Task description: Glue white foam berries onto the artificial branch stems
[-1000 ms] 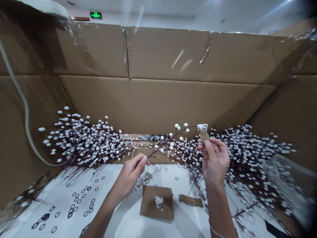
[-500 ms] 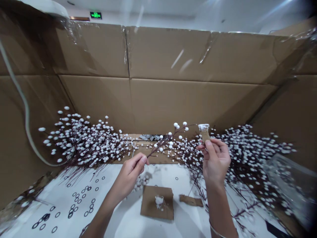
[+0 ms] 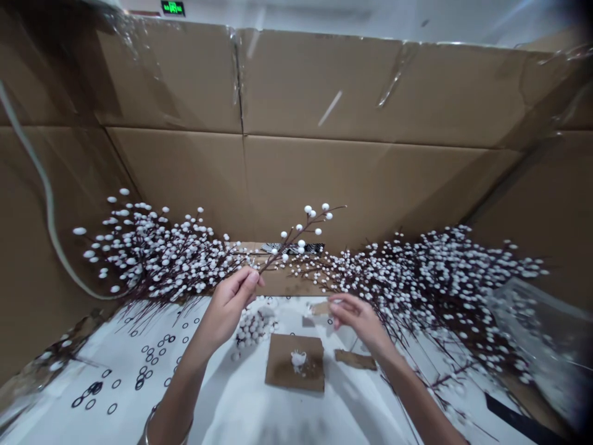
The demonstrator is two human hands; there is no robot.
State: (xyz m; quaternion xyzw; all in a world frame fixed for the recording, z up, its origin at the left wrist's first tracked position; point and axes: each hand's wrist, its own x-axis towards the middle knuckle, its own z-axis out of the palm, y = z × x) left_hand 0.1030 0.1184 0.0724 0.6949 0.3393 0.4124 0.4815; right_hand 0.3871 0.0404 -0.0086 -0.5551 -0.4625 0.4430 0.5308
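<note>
My left hand (image 3: 235,301) is closed round the lower stem of a dark brown twig with white berries (image 3: 300,243), its thin bare tip pointing up to the right. Low over the table, my right hand (image 3: 354,316) pinches a small cardboard strip (image 3: 320,308) with white paste on its far end. Just below lies a square of cardboard (image 3: 282,364) bearing a dab of white paste (image 3: 298,358). A second cardboard strip (image 3: 356,360) rests to the right of the square. Near my left hand is a heap of white berries (image 3: 252,329).
Bundles of white-berried twigs lie at the left (image 3: 171,259) and right (image 3: 417,272). Several small black rings (image 3: 148,364) are scattered on the white table (image 3: 222,402). Tall cardboard walls (image 3: 370,185) enclose the back and sides. Clear plastic (image 3: 532,315) sits far right.
My right hand has come down and left with the cardboard strip, away from the twig's tip. My left hand and the twig have shifted slightly left and up in view.
</note>
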